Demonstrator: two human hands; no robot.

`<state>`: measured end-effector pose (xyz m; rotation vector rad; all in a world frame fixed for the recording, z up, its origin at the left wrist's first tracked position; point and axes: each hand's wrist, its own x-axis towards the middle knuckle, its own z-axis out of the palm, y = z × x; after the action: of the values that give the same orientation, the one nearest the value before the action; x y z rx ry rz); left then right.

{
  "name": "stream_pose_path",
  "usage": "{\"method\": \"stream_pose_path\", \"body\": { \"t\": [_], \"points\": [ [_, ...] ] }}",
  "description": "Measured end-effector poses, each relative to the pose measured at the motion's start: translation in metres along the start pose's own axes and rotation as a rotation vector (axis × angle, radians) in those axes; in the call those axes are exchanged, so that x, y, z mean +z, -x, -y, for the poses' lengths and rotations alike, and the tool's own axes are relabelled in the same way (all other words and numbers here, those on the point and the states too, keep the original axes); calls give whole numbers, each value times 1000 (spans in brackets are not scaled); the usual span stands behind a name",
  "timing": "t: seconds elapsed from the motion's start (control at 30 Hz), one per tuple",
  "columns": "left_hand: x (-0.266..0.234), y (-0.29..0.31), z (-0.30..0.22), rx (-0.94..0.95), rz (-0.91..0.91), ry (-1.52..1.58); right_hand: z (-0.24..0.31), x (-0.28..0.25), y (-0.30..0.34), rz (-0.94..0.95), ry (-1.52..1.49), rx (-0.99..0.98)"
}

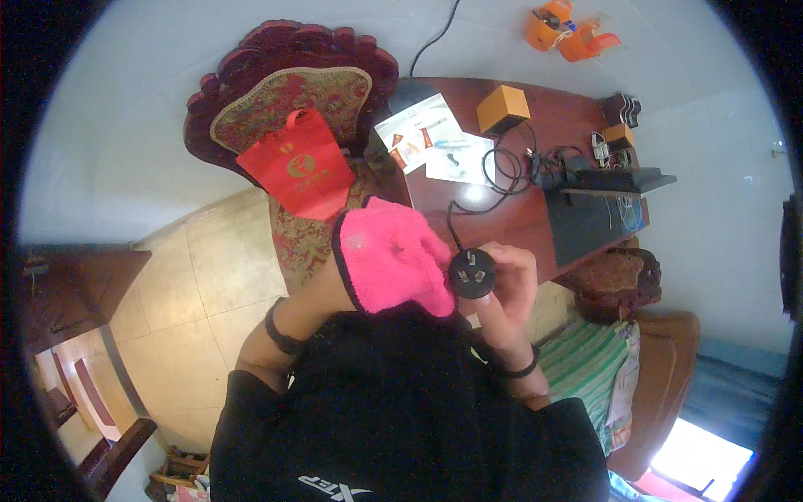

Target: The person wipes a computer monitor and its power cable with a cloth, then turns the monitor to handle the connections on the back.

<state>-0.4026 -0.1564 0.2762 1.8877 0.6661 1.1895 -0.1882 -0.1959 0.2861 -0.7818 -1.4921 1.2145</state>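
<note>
A fluffy pink cloth with dark edging (395,258) covers my left hand (338,293), which is bunched around it with the fingers hidden beneath. Its right side touches or nearly touches a round black three-pin plug (472,274). Between the thumb and fingers of my right hand (512,289) the plug is pinched, its metal prongs facing up toward me. A black cord (452,222) runs from the plug back onto the desk.
Beyond my hands stands a dark red wooden desk (523,230) with papers (456,155), an orange box (503,109), coiled cable and a monitor (619,180). A red bag (299,167) rests on the carved chair (293,84) at left. An orange holder (569,33) hangs on the wall.
</note>
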Motion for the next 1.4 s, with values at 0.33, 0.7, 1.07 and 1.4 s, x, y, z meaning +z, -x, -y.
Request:
{"method": "stream_pose_path", "body": {
  "t": [0.33, 0.7, 1.07, 1.4],
  "points": [
    [-9, -10, -22, -332, 135, 46, -11, 8, -9, 27, -117, -160],
    [6, 6, -15, 92, -52, -376, -10, 7, -6, 10, 346, -264],
    [8, 10, -3, -107, 154, -345, -14, 13, -17, -46, 904, -469],
    [8, 9, 13, -303, -149, -150, -7, 23, -18, -313, 737, -280]
  ]
}}
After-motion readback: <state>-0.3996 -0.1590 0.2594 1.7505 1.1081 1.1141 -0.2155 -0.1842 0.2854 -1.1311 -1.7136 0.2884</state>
